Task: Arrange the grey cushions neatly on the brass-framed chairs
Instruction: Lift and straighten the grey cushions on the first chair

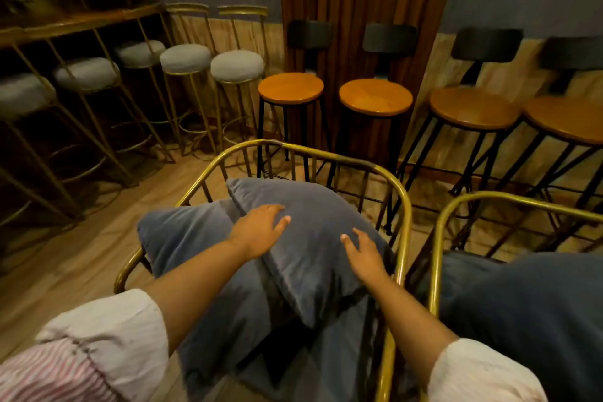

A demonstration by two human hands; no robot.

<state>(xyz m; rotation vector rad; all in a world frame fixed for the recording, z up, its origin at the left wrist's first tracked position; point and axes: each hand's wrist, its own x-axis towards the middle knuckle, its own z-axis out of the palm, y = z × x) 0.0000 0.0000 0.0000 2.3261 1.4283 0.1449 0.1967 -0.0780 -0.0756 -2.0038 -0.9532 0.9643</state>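
**Cushions on the near chair, not yet squared**

Both forearms reach over the near brass-framed chair (pixel 403 206). Left hand (pixel 257 230) and right hand (pixel 365 256) lie flat and open-fingered on the top grey cushion (pixel 313 222), which sits skewed toward the chair's back-right corner over another cushion (pixel 182 232). Straightening remains; the neighbouring chair's cushion (pixel 522 303) looks unsettled too.

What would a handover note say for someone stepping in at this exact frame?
Left hand and right hand: both open, palms flat on the top cushion.
That cushion lies tilted in the near brass chair, overlapping a second cushion on its left.
Neighbouring chair on the right holds another cushion.
Done: cushions are in the chairs.
Left: straighten the overlapping pair.
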